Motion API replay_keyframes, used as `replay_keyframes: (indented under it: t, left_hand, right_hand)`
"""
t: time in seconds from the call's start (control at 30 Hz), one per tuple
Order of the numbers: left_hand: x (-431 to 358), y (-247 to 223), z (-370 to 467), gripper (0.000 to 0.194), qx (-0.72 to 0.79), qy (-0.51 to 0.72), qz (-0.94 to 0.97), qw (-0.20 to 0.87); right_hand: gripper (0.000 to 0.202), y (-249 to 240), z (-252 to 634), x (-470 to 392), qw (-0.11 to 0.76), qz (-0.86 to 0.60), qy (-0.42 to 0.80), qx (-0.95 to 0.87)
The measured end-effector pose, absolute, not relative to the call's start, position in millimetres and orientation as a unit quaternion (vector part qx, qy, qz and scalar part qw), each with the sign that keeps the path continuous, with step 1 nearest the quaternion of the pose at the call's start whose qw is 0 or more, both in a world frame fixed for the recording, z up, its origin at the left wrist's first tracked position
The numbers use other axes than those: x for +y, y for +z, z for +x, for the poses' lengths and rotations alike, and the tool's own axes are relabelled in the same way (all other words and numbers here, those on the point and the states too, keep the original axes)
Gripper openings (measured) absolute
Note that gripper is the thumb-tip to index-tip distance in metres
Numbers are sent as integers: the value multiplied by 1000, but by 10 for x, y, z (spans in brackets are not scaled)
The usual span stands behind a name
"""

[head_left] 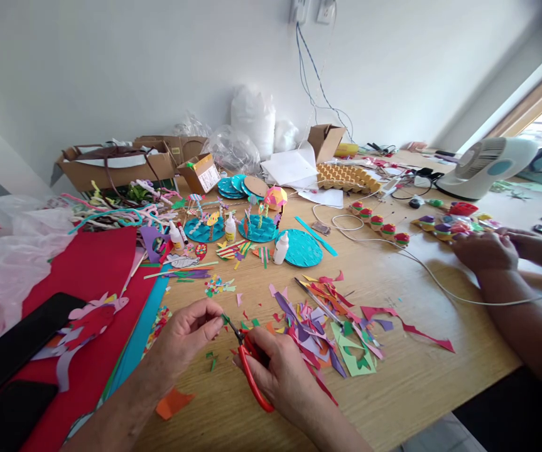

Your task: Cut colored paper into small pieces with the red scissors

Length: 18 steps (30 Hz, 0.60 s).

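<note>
My right hand (277,364) is closed around red-handled scissors (254,376), their blades pointing up and left toward my other hand. Between the fingertips of my left hand (188,329) is a small green paper piece (225,318), which the blade tips meet. Just below lie tiny green scraps (211,360) on the table. A heap of coloured paper scraps (311,326) spreads to the right of my hands, with a light green cut-out sheet (353,351) at its edge. An orange scrap (174,402) rests beside my left forearm.
Blue discs with decorations (257,227), a plain blue disc (301,248) and glue bottles (281,247) stand behind. Red paper sheets (86,263) and black phones (30,333) lie left. A co-worker's hands (487,251) are at right, near a white cable (440,289) and a fan (487,166).
</note>
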State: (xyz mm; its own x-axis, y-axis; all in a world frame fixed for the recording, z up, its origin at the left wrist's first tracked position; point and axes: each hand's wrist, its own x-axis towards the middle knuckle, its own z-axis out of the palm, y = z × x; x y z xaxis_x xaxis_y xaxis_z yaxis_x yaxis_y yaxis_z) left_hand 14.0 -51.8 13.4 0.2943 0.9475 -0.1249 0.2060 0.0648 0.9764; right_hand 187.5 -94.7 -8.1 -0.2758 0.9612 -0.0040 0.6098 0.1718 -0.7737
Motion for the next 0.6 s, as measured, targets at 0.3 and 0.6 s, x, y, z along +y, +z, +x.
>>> replay_keyframes:
  t: [0.3, 0.6]
  left_hand:
    - [-529, 138, 130, 12, 493, 353, 586, 537]
    - [-546, 202, 150, 14, 517, 353, 585, 515]
  right_hand:
    - [23, -75, 1871, -934, 244, -546, 335, -728]
    - [21, -110, 1875, -924, 250, -543, 334, -729]
